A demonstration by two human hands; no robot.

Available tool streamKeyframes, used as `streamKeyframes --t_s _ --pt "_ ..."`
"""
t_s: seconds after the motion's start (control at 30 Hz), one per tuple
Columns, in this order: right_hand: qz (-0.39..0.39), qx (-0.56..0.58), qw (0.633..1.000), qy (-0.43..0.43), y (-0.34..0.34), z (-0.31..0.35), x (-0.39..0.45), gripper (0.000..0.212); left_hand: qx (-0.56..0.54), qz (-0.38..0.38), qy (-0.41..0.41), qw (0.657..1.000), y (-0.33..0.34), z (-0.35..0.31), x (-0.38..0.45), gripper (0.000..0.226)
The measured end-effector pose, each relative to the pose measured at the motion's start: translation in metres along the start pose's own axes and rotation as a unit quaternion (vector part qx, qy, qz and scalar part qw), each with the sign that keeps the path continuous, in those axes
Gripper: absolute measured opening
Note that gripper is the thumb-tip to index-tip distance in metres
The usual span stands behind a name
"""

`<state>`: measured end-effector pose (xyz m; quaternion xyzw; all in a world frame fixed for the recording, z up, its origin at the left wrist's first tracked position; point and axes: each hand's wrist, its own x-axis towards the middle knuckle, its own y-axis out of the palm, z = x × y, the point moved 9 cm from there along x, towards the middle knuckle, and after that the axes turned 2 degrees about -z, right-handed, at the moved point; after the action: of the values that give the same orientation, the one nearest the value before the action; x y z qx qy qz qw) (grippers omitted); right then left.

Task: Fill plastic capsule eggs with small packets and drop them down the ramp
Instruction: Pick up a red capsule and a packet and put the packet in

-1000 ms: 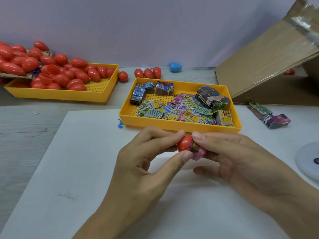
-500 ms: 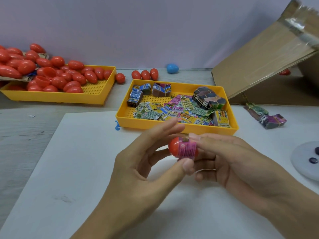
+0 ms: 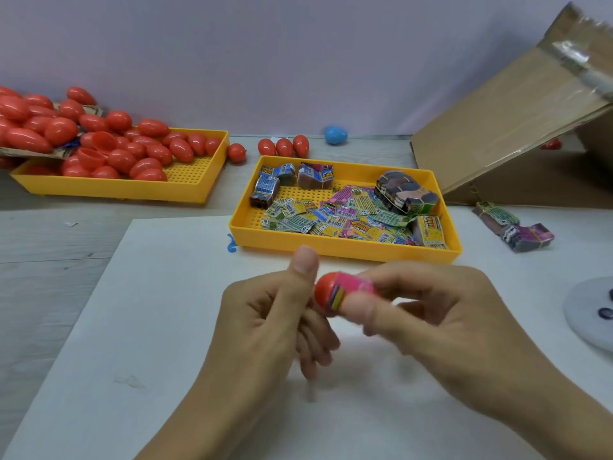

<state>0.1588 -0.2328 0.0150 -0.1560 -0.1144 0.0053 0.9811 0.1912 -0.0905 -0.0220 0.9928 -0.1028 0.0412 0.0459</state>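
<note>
My right hand (image 3: pixel 447 320) pinches a red capsule egg half (image 3: pixel 323 292) together with a pink packet (image 3: pixel 353 283), which lies against the egg's open side; motion blur hides how far in it sits. My left hand (image 3: pixel 262 323) is just left of the egg, thumb pointing up beside it and fingers curled loosely downward, with nothing seen in them. Behind my hands a yellow tray (image 3: pixel 331 252) holds loose and bundled packets. A second yellow tray (image 3: pixel 109 189) at the far left is heaped with red eggs. The cardboard ramp (image 3: pixel 504 127) slopes up at the far right.
A white sheet (image 3: pixel 132 327) covers the table under my hands. Three red eggs (image 3: pixel 284 147) and a blue egg (image 3: pixel 335 135) lie by the wall. Packet bundles (image 3: pixel 517 227) lie at the ramp's foot. A white round object (image 3: pixel 593 310) sits at the right edge.
My left hand has let go of the egg and its thumb has lifted. My right hand now holds the egg and packet, its thumb over them.
</note>
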Motion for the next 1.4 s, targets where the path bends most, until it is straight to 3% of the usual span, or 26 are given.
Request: streamKeyframes --t_s 0.1,0.17,0.27,0.33,0.37,0.43,0.53,0.67,0.8,0.9,1.13,1.23,1.33,1.4 --pt "0.001 0.054 0.993 0.102 0.001 -0.016 0.002 0.045 -0.008 0.049 0.044 0.998 0.005 -0.009 0.000 0.044" --pt "0.026 0.065 0.984 0.165 0.007 -0.026 0.000 0.054 0.014 0.094 0.085 0.992 0.013 -0.013 -0.004 0.049" --pt "0.027 0.058 0.977 0.204 0.009 -0.031 -0.001 0.065 0.010 0.088 0.093 0.992 0.016 -0.015 -0.005 0.031" --pt "-0.010 0.021 0.990 0.141 -0.002 -0.025 0.003 0.069 -0.007 0.055 0.072 0.996 0.011 -0.015 -0.002 0.019" --pt "-0.029 -0.002 0.997 0.076 -0.009 -0.014 0.006 0.059 -0.023 0.038 0.052 0.998 0.008 -0.012 0.000 0.022" --pt "-0.014 -0.040 0.999 -0.034 -0.011 0.004 0.005 0.040 -0.047 0.007 0.005 0.999 0.000 -0.004 0.003 0.040" --pt "0.009 -0.100 0.986 -0.132 -0.001 0.020 -0.004 0.046 -0.035 0.008 -0.040 0.999 0.001 0.002 0.001 0.059" --pt "-0.078 -0.059 0.991 -0.093 -0.008 0.021 -0.006 0.017 -0.072 0.032 -0.107 0.991 0.008 0.012 0.001 0.083" --pt "-0.138 -0.032 0.987 -0.071 -0.022 0.023 -0.004 0.029 -0.131 0.004 -0.118 0.984 -0.002 0.018 0.007 0.082" --pt "-0.218 -0.052 0.970 -0.093 -0.049 0.036 -0.001 0.018 -0.148 -0.019 -0.080 0.986 -0.010 0.017 0.013 0.079" --pt "-0.391 -0.314 0.838 -0.214 -0.161 0.111 0.013 0.027 -0.171 -0.036 -0.050 0.983 -0.015 0.022 0.023 0.071" --pt "-0.434 -0.353 0.817 -0.141 -0.224 0.118 0.041 0.041 -0.180 -0.041 -0.061 0.981 -0.015 0.024 0.027 0.070" --pt "-0.482 -0.244 0.841 0.005 -0.276 0.097 0.050 0.066 -0.186 -0.046 -0.069 0.979 -0.015 0.025 0.028 0.072" --pt "-0.510 -0.199 0.837 0.012 -0.275 0.095 0.043 0.044 -0.189 -0.048 -0.072 0.978 -0.015 0.024 0.029 0.071"
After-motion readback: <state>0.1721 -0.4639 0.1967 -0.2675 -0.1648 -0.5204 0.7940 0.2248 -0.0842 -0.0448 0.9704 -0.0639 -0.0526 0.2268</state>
